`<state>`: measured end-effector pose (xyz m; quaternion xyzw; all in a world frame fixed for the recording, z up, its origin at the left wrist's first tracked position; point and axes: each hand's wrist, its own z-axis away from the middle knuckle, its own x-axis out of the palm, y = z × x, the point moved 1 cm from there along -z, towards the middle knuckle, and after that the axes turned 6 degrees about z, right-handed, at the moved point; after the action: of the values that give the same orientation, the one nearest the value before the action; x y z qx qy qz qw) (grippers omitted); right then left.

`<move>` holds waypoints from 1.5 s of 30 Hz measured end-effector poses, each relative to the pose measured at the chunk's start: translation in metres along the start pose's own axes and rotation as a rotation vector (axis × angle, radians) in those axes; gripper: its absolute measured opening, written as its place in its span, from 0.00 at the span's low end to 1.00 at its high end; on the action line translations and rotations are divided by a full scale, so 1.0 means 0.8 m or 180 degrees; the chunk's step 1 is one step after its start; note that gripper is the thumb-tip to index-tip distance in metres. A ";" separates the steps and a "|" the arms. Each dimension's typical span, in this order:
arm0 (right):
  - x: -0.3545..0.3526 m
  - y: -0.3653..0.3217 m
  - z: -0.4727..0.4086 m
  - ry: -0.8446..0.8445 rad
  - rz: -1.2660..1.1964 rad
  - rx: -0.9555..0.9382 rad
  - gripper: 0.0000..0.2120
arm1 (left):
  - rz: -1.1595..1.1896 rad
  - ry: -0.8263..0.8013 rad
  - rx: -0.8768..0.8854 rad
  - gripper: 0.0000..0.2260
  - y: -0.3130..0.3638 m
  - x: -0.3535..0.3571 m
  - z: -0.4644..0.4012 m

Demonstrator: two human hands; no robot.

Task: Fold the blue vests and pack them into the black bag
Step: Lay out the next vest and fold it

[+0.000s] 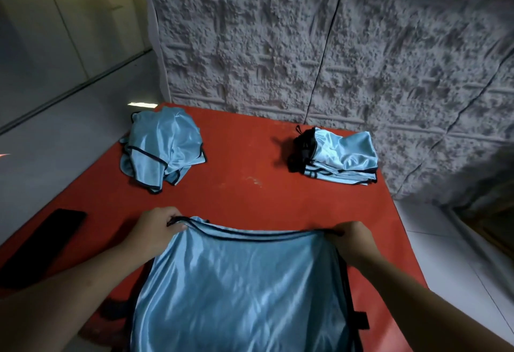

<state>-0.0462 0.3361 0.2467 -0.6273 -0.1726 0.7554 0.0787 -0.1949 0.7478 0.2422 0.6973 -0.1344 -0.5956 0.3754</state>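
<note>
A shiny blue vest with black trim lies spread on the red table right in front of me. My left hand pinches its far left corner. My right hand pinches its far right corner, and the black-trimmed edge is stretched between them. At the back left sits a loose heap of blue vests. At the back right, a stack of folded vests lies with the black bag against its left end; I cannot tell whether the stack is partly inside it.
A black phone lies near the table's left edge. A rough grey textured wall runs behind the table. Pale floor shows to the left and to the right of the table.
</note>
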 end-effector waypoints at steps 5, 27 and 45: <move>-0.019 0.008 -0.053 -0.0248 0.0129 0.0299 0.19 | 0.0058 -0.0076 -0.0003 0.13 0.011 0.008 -0.051; 0.071 -0.076 -0.054 0.0319 0.0979 -0.1012 0.30 | -0.1330 -0.0435 0.1034 0.21 0.112 0.131 -0.062; 0.072 -0.075 0.029 -0.0081 0.0960 -0.0709 0.35 | -0.1679 -0.0673 0.0411 0.42 0.077 0.098 -0.004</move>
<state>-0.0860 0.4071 0.2185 -0.6412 -0.1602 0.7427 -0.1077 -0.1562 0.6566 0.2271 0.6647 -0.0245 -0.7323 0.1463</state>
